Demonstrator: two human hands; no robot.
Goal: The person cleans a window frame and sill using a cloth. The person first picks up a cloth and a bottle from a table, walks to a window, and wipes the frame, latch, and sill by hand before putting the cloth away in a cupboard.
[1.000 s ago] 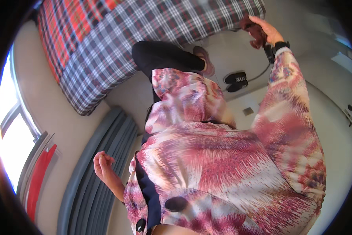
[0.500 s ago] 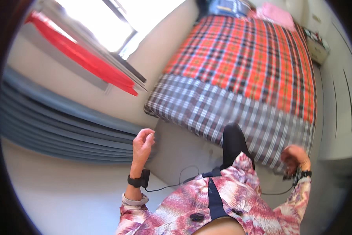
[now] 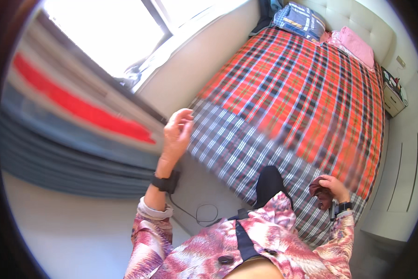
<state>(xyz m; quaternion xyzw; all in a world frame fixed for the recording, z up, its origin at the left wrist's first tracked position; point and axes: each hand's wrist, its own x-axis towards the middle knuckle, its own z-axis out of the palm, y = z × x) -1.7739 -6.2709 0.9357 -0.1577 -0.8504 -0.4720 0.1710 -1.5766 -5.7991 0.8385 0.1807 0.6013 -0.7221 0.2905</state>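
Observation:
My left hand (image 3: 177,135) is raised in front of the window wall, beside the near left corner of the bed. Its fingers are loosely bent, with nothing in them. In my right hand (image 3: 335,187) a crumpled dark brown cloth (image 3: 321,192) is gripped, held over the foot of the bed. The bed is spread with a red-and-black plaid blanket (image 3: 292,93). Along its near side runs a grey-and-white checked border (image 3: 232,139). Both wrists wear black bands, and a thin cable (image 3: 185,211) runs from the left one.
To the left hang a blue-grey curtain (image 3: 69,162) and a strip of red fabric (image 3: 78,104) below a bright window (image 3: 111,32). A blue patterned pillow (image 3: 302,23) and a pink pillow (image 3: 355,49) lie by the headboard (image 3: 376,32). A small nightstand (image 3: 393,101) stands at the far right.
My left hand has risen and moved slightly right. My right hand has shifted left with the brown cloth, which now shows more plainly. The view has turned, showing more of the headboard.

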